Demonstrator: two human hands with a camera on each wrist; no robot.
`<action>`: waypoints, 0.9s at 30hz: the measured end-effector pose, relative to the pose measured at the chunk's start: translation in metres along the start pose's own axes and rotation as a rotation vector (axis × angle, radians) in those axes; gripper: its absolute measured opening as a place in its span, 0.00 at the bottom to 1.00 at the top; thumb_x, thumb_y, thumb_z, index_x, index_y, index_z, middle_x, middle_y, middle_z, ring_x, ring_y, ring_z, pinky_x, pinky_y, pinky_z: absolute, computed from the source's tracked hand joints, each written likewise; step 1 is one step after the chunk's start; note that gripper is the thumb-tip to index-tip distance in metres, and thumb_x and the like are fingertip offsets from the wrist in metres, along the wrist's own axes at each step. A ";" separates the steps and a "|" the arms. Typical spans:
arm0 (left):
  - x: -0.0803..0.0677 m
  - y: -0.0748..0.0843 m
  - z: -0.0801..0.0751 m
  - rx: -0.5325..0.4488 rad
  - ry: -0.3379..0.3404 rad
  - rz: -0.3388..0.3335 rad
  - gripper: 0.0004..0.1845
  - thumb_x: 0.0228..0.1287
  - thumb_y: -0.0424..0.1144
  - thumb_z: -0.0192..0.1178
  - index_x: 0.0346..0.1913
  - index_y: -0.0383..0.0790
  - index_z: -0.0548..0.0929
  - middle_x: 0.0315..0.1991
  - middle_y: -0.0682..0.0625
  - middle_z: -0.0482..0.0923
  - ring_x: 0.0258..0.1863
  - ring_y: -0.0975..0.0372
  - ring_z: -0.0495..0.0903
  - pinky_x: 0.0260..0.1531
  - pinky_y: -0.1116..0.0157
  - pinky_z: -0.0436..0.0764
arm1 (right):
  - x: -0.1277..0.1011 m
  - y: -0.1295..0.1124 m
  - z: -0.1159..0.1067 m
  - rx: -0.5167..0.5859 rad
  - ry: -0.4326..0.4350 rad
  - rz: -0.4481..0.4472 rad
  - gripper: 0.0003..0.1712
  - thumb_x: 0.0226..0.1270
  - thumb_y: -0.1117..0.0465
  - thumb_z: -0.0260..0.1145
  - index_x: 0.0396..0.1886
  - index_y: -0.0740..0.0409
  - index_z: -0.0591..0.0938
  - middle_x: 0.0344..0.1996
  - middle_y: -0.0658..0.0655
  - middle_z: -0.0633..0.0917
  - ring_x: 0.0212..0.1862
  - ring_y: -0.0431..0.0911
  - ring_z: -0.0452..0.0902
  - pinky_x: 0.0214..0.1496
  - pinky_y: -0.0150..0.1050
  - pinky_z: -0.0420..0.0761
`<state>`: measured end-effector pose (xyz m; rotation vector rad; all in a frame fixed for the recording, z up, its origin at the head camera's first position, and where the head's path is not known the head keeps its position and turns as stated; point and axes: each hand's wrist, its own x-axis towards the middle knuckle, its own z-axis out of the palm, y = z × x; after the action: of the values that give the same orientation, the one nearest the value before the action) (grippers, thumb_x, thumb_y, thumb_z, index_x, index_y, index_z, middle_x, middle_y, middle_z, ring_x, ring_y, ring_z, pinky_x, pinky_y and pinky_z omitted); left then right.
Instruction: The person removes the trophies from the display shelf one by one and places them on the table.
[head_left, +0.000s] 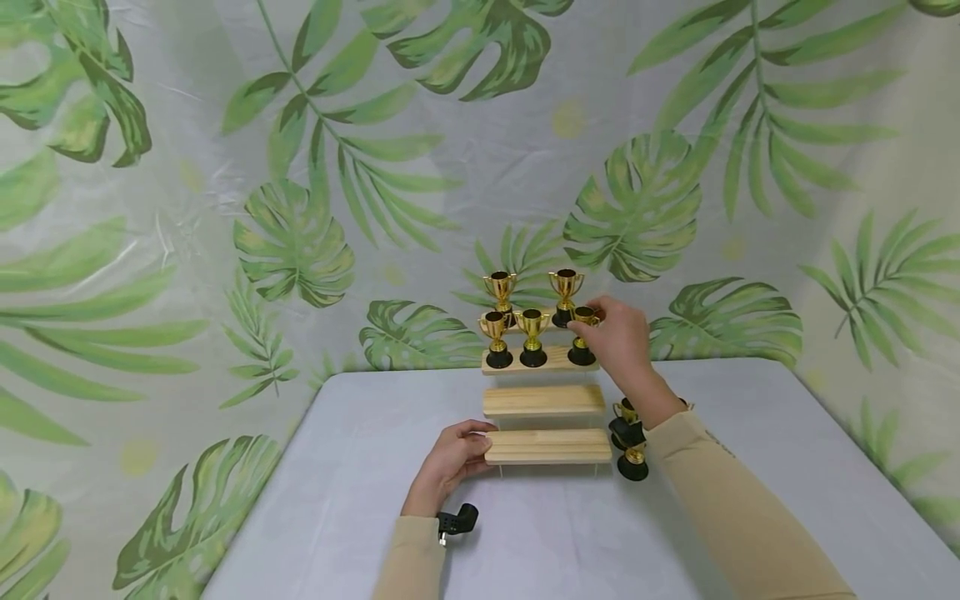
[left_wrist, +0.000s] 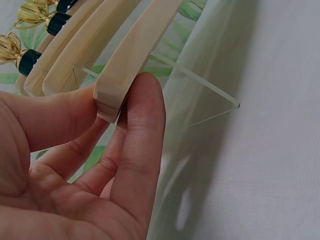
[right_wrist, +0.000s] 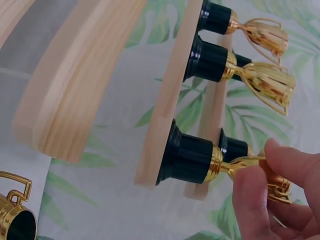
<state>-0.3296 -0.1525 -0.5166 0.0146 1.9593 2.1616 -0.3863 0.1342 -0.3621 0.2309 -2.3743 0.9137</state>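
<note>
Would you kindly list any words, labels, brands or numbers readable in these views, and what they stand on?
None can be read: the trophies, wooden shelves, leaf-print backdrop and table show no lettering.
A small dark mark on the right sleeve is too blurred to read.

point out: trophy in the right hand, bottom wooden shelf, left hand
trophy [head_left: 582, 335], head view, on its gold cup and stem.
bottom wooden shelf [head_left: 548, 447], head view, middle of its top face.
left hand [head_left: 448, 465], head view, back of the hand.
</note>
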 end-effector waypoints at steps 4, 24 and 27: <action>0.002 -0.001 0.000 0.014 -0.004 0.002 0.17 0.64 0.27 0.60 0.56 0.29 0.81 0.38 0.43 0.79 0.34 0.56 0.83 0.35 0.60 0.85 | -0.001 0.001 0.000 0.006 -0.013 -0.003 0.25 0.62 0.52 0.76 0.53 0.63 0.84 0.42 0.65 0.87 0.39 0.57 0.81 0.42 0.56 0.80; 0.000 -0.001 0.000 0.023 -0.006 0.005 0.18 0.65 0.29 0.61 0.57 0.29 0.80 0.39 0.42 0.79 0.37 0.53 0.83 0.35 0.60 0.85 | -0.002 -0.002 -0.012 -0.038 -0.078 -0.016 0.27 0.66 0.51 0.73 0.58 0.62 0.83 0.47 0.65 0.87 0.15 0.45 0.72 0.30 0.48 0.79; 0.000 0.000 0.000 0.034 -0.003 0.004 0.18 0.66 0.29 0.61 0.58 0.29 0.80 0.39 0.42 0.79 0.36 0.55 0.83 0.36 0.59 0.85 | -0.003 -0.003 -0.015 -0.042 -0.077 -0.025 0.27 0.66 0.51 0.73 0.58 0.61 0.83 0.49 0.64 0.86 0.17 0.45 0.74 0.27 0.46 0.77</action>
<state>-0.3290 -0.1527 -0.5171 0.0277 1.9956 2.1295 -0.3758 0.1419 -0.3535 0.2829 -2.4532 0.8566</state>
